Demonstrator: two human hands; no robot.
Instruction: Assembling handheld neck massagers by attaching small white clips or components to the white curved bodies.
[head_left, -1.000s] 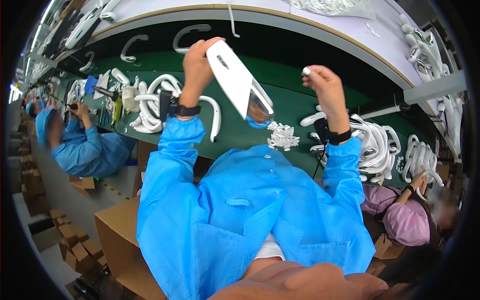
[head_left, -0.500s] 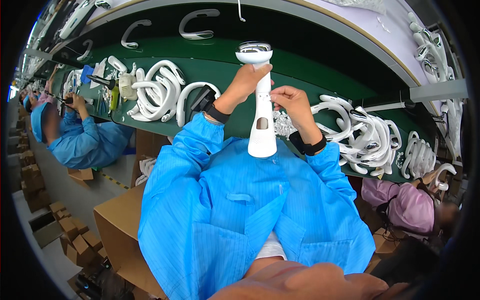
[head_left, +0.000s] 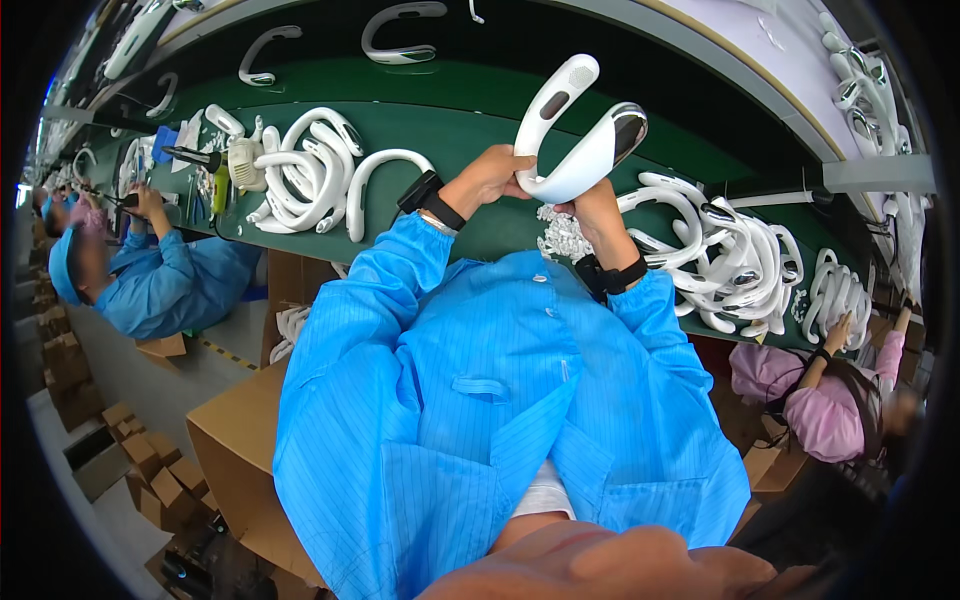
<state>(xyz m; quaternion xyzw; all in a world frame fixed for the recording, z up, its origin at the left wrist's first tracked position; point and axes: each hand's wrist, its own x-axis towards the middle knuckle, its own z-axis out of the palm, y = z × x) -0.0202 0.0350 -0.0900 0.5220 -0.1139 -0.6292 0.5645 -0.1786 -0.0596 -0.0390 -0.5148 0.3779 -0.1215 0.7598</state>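
Note:
Both my hands hold one white U-shaped neck-fan housing (head_left: 572, 140) up over the green bench (head_left: 470, 120). My left hand (head_left: 492, 175) grips its bend from the left. My right hand (head_left: 592, 207) supports it from below on the right. One arm of the housing points up, the other, with a dark glossy end, points right. A heap of small white parts (head_left: 562, 235) lies on the bench just under my hands. Both wrists wear black straps and blue sleeves.
A pile of white U-shaped housings (head_left: 305, 170) lies to the left, another pile (head_left: 730, 260) to the right. More housings (head_left: 400, 30) ride the upper belt. A person in blue (head_left: 160, 280) works at left, a person in pink (head_left: 820, 400) at right. An open cardboard box (head_left: 235, 450) stands lower left.
The housing has turned from upright and edge-on to a tilted U facing me. My hands have shifted right and sit close together at its bend.

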